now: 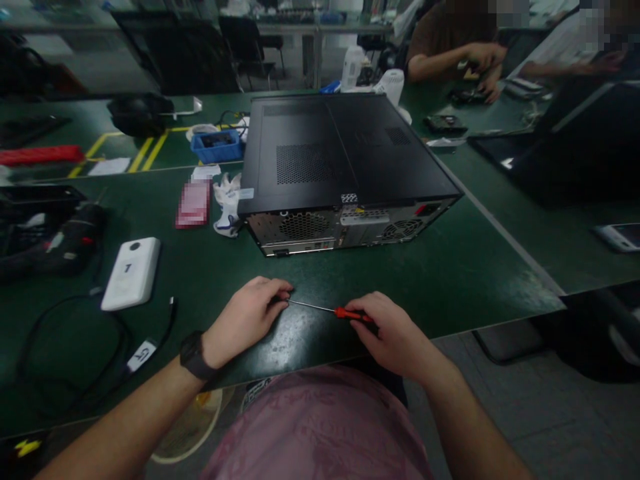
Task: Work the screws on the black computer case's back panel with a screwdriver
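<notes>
A screwdriver (345, 313) with a red and black handle and a thin metal shaft lies level just over the green table. Its handle is gripped by my right hand (387, 330). My left hand (250, 313), with a dark watch on the wrist, has its thumb and fingers closed around the tip of the shaft; whether a small part is also between them I cannot make out. Beyond both hands a black desktop computer case (345, 153) lies flat, its rear panel with vents and ports facing me. Neither hand touches the case.
To the left are a white power bank (131, 273), black cables (120, 333), a cordless drill (83, 233) and a white glove (228, 203). A blue bin (217, 147) stands behind. A laptop (565, 143) and a phone (620, 237) are right. Two other people work across the table.
</notes>
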A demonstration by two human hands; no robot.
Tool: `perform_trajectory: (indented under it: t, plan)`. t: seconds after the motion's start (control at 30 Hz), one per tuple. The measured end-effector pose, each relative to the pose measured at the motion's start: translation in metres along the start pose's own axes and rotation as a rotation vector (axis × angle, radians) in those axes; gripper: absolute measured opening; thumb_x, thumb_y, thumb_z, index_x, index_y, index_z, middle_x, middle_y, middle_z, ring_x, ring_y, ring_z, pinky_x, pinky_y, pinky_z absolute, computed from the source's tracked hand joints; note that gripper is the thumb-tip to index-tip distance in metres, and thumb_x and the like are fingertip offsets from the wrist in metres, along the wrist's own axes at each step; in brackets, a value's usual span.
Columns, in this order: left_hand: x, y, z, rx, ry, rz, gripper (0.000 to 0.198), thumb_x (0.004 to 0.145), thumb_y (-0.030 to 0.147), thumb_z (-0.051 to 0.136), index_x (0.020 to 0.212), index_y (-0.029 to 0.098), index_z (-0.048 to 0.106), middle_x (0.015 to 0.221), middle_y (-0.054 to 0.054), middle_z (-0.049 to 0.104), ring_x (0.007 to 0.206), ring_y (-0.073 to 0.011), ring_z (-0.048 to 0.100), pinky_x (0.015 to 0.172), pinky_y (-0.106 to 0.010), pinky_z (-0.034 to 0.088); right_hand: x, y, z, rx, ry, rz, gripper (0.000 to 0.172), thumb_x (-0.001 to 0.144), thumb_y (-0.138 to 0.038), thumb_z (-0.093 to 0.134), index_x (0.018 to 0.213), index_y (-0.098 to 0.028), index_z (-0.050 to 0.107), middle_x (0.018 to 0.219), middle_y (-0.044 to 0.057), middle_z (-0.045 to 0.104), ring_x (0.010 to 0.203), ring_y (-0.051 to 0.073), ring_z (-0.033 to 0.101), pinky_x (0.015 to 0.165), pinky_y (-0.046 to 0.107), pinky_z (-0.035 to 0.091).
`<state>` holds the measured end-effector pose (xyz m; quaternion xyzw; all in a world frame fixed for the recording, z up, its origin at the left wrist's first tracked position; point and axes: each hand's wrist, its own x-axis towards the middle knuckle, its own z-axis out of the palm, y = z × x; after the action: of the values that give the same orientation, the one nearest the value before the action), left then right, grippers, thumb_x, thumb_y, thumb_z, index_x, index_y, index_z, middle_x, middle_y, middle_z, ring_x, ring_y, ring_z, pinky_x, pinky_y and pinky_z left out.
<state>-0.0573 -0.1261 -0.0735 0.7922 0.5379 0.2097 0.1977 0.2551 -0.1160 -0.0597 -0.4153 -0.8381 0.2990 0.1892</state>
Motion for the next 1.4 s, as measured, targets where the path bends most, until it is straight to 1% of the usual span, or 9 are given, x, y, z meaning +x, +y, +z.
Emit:
perform_trajectory:
  t: [0.53,0.7,1.03,1.23,1.4]
  plan:
    - [-0.002,-0.002,-0.002,-0.015,-0.008,-0.034,0.026,0.097,0.021,0.071,0.124,0.021,0.069,0.107,-0.004,0.080,0.101,-0.0225,0.072,0.092,-0.039,0.059,0.001,0.001,0.001,0.002,0.039,-0.043,0.020,0.097,-0.012,0.061,0.113,-0.022,0.069,0.104,0.006,0.075,0.097,0.023,0.065,0.087,0.038,0.053]
    - [-0.001,-0.002,-0.002,-0.005,-0.017,-0.018,0.022,0.098,0.022,0.070,0.120,0.021,0.071,0.111,-0.005,0.079,0.105,-0.0236,0.071,0.094,-0.040,0.058,0.002,0.000,0.002,-0.007,0.035,-0.035,0.020,0.097,-0.013,0.060,0.112,-0.023,0.070,0.104,0.006,0.076,0.098,0.023,0.066,0.088,0.039,0.054]
    - [-0.004,-0.005,-0.012,0.004,-0.049,-0.035,0.027,0.097,0.028,0.070,0.124,0.020,0.071,0.117,-0.008,0.078,0.109,-0.0252,0.071,0.097,-0.042,0.058,-0.001,0.003,0.007,-0.006,0.045,-0.036,0.021,0.099,-0.016,0.060,0.116,-0.023,0.070,0.107,0.007,0.077,0.100,0.024,0.066,0.089,0.040,0.054]
    - [-0.005,-0.009,-0.012,0.052,-0.007,-0.072,0.028,0.098,0.031,0.067,0.123,0.019,0.071,0.116,-0.009,0.079,0.108,-0.0270,0.072,0.098,-0.046,0.058,0.001,0.000,0.006,-0.004,0.039,-0.020,0.021,0.099,-0.016,0.060,0.116,-0.023,0.071,0.106,0.007,0.077,0.099,0.024,0.066,0.088,0.040,0.054]
    - [-0.006,-0.008,-0.013,0.036,-0.015,-0.101,0.029,0.098,0.031,0.064,0.124,0.020,0.070,0.112,-0.008,0.079,0.104,-0.0256,0.072,0.095,-0.044,0.059,0.002,-0.002,0.008,-0.004,0.036,-0.010,0.021,0.098,-0.016,0.061,0.116,-0.022,0.071,0.106,0.007,0.077,0.100,0.024,0.066,0.089,0.040,0.054]
